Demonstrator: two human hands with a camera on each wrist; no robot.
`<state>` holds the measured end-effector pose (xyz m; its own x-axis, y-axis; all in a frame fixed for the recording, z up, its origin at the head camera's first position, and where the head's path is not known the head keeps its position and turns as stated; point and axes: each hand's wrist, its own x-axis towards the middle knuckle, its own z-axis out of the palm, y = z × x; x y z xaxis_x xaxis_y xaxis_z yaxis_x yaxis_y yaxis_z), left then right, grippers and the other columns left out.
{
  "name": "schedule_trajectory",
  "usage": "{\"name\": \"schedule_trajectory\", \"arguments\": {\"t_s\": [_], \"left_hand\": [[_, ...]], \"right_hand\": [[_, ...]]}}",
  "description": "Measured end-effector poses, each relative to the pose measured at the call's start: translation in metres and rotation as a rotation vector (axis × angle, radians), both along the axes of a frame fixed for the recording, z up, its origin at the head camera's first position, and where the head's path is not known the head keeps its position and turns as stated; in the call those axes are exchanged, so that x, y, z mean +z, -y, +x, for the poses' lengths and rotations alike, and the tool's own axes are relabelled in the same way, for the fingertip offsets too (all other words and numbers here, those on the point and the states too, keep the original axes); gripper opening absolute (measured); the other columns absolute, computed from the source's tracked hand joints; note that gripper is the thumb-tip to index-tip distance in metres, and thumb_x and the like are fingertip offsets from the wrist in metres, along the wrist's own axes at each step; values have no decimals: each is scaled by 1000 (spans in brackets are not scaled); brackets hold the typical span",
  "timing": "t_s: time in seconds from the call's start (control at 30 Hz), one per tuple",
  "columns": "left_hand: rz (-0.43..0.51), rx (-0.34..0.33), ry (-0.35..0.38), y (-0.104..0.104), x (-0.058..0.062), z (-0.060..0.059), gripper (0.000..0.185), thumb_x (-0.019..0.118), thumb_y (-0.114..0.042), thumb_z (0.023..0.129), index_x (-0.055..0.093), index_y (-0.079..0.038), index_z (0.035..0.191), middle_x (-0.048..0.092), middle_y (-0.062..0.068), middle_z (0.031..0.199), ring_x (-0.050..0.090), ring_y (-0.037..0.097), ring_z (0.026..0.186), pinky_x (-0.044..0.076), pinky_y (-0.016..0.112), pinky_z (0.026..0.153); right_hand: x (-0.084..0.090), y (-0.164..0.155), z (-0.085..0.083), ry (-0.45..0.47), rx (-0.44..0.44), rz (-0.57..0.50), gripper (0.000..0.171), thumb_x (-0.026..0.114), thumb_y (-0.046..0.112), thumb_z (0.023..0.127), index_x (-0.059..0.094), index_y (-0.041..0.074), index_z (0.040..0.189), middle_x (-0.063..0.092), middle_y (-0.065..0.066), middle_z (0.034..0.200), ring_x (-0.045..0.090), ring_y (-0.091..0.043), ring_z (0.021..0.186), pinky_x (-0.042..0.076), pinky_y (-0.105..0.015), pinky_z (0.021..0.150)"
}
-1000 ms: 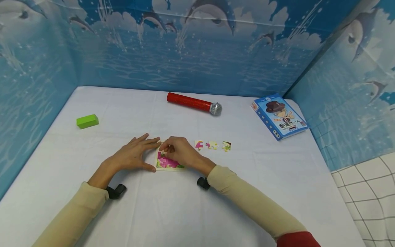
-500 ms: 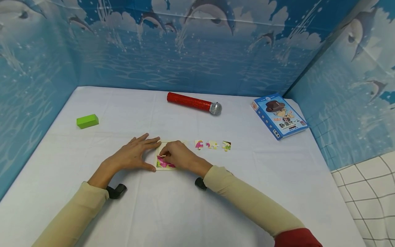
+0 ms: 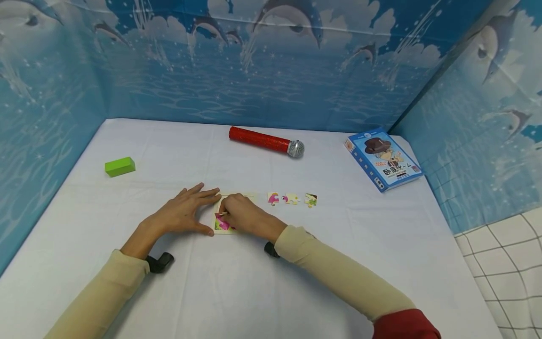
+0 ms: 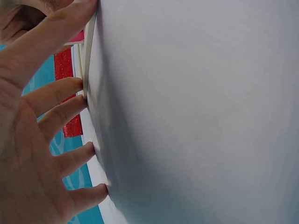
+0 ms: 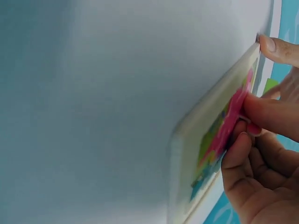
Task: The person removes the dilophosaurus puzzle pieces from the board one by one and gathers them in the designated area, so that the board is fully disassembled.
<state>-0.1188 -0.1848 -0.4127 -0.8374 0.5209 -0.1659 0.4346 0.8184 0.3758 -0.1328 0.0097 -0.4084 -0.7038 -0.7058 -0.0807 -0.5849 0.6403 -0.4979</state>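
A small jigsaw puzzle board (image 3: 225, 232) with a pale frame lies on the white table, pink and green pieces fitted in its lower part. My left hand (image 3: 182, 212) is spread at its left side; thumb and fingertips touch the frame edge. Over the board, my right hand (image 3: 247, 215) pinches a puzzle piece (image 4: 78, 37), pink with a pale edge, tilted above the fitted pieces. My right hand hides much of the board. Three loose pieces lie in a row to the right: a pink one (image 3: 273, 198), a pale yellow one (image 3: 291, 199) and a green one (image 3: 311, 200).
A red microphone (image 3: 266, 141) lies towards the back. At the back right is a blue game box (image 3: 384, 160), and at the left a green block (image 3: 120, 166). Dolphin-print curtains (image 3: 271, 84) enclose the table's back and sides.
My right hand has come down from the board's upper left towards its lower middle, with the piece now seen between its fingers. The left hand and loose pieces have stayed put.
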Motion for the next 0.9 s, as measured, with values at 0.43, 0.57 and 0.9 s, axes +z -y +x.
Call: {"name": "schedule_trajectory", "arguments": {"t_s": [0.43,0.57,0.9], "left_hand": [[11,-14,-18,0,-2,1,91,71,-62,60,40,-23,137,31,-5,146,14,32,138,14,64,103],[19,-11,-35,-1,-3,0,82,64,-63,68,42,-23,136,32,-5,146,14,32,138,14,64,103],[25,8,-47,-4,-1,0,76,72,-50,68,47,-20,133,35,-3,144,17,35,137,15,68,100]], "right_hand": [[-2,4,5,-127,50,62,14,54,2,84,58,8,72,53,3,65,46,-9,63,36,-17,56],[-2,3,4,-116,44,59,12,54,5,86,60,8,76,57,2,69,51,-10,67,40,-17,59],[0,-11,-3,149,-93,-91,19,67,22,81,69,14,98,63,10,81,51,-3,70,42,-15,64]]}}
